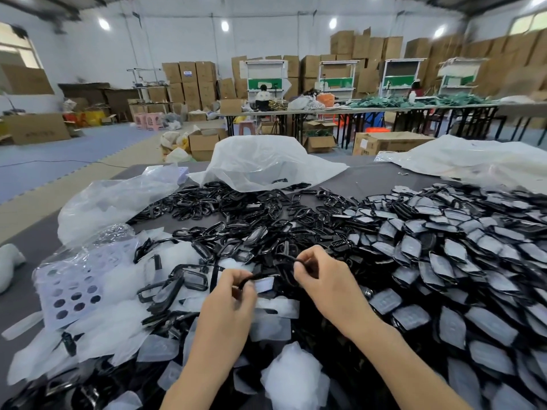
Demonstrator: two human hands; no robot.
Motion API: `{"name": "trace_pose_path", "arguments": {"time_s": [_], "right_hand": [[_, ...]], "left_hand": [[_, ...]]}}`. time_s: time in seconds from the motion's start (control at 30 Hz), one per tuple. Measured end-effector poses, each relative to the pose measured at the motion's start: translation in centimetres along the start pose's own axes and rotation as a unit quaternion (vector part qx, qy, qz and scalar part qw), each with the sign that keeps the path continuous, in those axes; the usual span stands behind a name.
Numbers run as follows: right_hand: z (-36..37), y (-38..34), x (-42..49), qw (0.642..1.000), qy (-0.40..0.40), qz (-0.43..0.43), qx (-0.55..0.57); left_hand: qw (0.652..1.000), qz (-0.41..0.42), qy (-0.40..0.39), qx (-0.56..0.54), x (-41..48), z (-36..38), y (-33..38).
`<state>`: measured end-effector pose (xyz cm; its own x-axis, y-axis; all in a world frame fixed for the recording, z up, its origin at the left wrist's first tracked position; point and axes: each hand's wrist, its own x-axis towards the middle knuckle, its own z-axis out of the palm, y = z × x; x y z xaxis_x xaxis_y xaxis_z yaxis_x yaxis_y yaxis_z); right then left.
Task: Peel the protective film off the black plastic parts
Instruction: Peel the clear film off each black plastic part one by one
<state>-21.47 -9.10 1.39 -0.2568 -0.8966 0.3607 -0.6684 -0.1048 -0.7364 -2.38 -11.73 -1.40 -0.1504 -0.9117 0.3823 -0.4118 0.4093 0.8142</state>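
Both hands hold one black plastic part [285, 258] above the heap in the middle of the table. My right hand [321, 275] grips its upper right end with curled fingers. My left hand [238, 291] pinches its lower left end, where a pale strip of protective film [265, 284] sticks out to the right of the fingers. A large pile of film-covered black parts [450, 255] spreads over the right side. Bare black frames [236, 229] lie heaped in the middle and far part of the table.
Loose peeled film pieces [118, 318] and a perforated plastic sheet [74, 288] cover the left near side. Clear plastic bags [260, 161] lie at the table's far edge, another bag [112, 202] at far left. Cardboard boxes [384, 142], long tables and seated people stand beyond.
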Motion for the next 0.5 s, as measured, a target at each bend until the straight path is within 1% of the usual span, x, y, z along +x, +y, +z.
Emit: {"name": "trace_pose_path", "arguments": {"time_s": [0.07, 0.13, 0.17, 0.3, 0.4, 0.5], "right_hand": [[-0.7, 0.4, -1.0, 0.993, 0.005, 0.057, 0.107], [-1.0, 0.7, -1.7, 0.972, 0.002, 0.100, 0.214], [-1.1, 0.8, -2.0, 0.962, 0.002, 0.113, 0.247], [-0.9, 1.4, -2.7, 0.934, 0.035, 0.152, 0.323], [-1.0, 1.2, -2.6, 0.900, 0.041, 0.172, 0.397], [-1.3, 1.1, -2.4, 0.864, 0.058, 0.177, 0.468]], "left_hand": [[1.000, 0.000, 0.009, -0.008, 0.0, 0.1, 0.1], [1.000, 0.003, 0.021, -0.015, -0.1, 0.1, 0.3], [1.000, 0.003, 0.023, -0.018, -0.2, 0.1, 0.4], [0.999, -0.002, 0.020, -0.025, -0.5, 0.1, 0.6], [0.999, -0.003, 0.015, -0.030, -0.6, 0.1, 0.9], [0.999, 0.016, 0.027, -0.015, -0.7, 0.1, 1.3]]}}
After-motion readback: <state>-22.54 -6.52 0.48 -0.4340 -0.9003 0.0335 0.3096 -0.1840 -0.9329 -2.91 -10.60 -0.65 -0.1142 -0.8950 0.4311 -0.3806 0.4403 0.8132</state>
